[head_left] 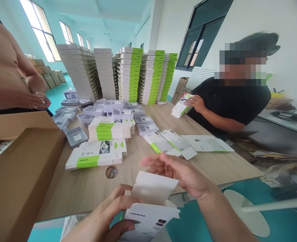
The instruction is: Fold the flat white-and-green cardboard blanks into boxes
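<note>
A white and green carton with its end flap raised is at the near table edge. My left hand grips its left side, thumb on the printed front and fingers behind. Just beyond the raised flap, my right hand is held up with fingers stretched out and blurred at the tips; it appears to hold nothing. Past my hands lie a stack of flat cartons and a taller pile of them. To the right, several flattened cartons overlap on the wooden table.
Clear plastic trays with small white pieces crowd the table's middle. Tall stacks of finished-looking boxes stand behind. An open cardboard box is at left. One person holds a carton at right; another stands at left.
</note>
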Available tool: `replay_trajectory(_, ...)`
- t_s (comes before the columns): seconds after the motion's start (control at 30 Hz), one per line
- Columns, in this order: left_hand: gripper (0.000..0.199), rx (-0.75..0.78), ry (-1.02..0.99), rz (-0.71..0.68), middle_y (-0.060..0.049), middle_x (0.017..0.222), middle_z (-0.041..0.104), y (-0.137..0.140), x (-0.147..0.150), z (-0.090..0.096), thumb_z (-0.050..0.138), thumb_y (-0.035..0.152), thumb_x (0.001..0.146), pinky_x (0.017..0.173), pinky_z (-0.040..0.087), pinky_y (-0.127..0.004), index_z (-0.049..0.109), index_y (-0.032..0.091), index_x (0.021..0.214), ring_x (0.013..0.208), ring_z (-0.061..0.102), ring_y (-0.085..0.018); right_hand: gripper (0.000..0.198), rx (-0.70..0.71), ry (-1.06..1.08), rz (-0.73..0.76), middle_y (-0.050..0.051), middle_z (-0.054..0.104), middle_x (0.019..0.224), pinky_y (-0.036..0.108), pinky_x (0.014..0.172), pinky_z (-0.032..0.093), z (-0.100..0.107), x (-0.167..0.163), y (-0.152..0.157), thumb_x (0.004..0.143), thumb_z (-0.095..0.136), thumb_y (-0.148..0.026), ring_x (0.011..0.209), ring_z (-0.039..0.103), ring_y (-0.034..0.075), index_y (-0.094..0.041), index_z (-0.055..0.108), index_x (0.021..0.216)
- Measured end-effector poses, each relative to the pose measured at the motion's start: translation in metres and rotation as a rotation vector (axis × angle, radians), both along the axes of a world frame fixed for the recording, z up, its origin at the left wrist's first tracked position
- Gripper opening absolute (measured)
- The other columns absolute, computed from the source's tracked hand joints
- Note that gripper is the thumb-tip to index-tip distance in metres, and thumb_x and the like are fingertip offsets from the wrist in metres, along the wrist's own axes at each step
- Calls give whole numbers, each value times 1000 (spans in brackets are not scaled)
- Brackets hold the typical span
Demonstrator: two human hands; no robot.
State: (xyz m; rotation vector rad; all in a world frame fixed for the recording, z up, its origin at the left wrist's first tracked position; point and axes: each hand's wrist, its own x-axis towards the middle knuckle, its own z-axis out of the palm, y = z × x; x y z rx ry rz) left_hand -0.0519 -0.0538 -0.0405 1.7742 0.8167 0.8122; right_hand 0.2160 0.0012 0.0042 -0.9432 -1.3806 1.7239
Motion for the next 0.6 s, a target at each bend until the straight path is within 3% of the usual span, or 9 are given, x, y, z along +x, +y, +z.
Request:
replay_trajectory(0.1, 42, 124, 79, -5, -6, 131, 70, -2, -1, 2, 66, 21, 94, 88, 59, -25, 71, 42, 129, 106, 73, -24, 54, 48, -229, 423, 9, 78, 121, 37, 91, 58, 21, 4, 4, 96, 56, -65, 111, 74, 26, -25, 77, 125)
replay_trajectory(0.17, 41, 161, 125, -2, -6, 129, 70, -4, -2, 2, 63, 21, 95, 86, 59, -23, 70, 42, 130, 101, 74, -22, 62, 88, -261, 543, 9, 77, 123, 37, 93, 57, 27, 5, 3, 94, 56, -69, 115, 72, 27, -25, 71, 134)
replay_trajectory(0.3, 44, 201, 151, -17, -7, 126, 68, -8, -3, 1, 61, 16, 95, 83, 59, -22, 69, 40, 130, 93, 73, -19, 73, 77, -297, 571, 9, 76, 124, 33, 90, 57, 31, 4, -2, 88, 60, -73, 114, 72, 25, -22, 66, 140)
replay_trajectory(0.43, 50, 195, 125, -90, -7, 125, 66, -9, 0, 0, 56, 8, 95, 87, 59, -23, 68, 40, 132, 100, 71, -19, 49, 234, -563, 547, 2, 79, 101, 21, 66, 52, 42, -2, -5, 90, 74, -39, 87, 73, 17, -26, 69, 137)
replay_trajectory(0.5, 49, 188, 77, -114, -6, 125, 65, -10, 2, 1, 56, 10, 97, 88, 60, -23, 68, 42, 133, 100, 71, -17, 34, 281, -670, 596, -1, 78, 88, 20, 61, 48, 46, -8, -5, 91, 71, -24, 77, 70, 16, -26, 76, 125)
replay_trajectory(0.6, 43, 177, 39, -111, -6, 127, 63, -11, 3, 2, 58, 17, 100, 86, 61, -22, 69, 45, 131, 104, 70, -17, 22, 390, -805, 641, -1, 75, 79, 21, 56, 42, 45, -16, -6, 97, 59, -18, 68, 65, 15, -24, 80, 100)
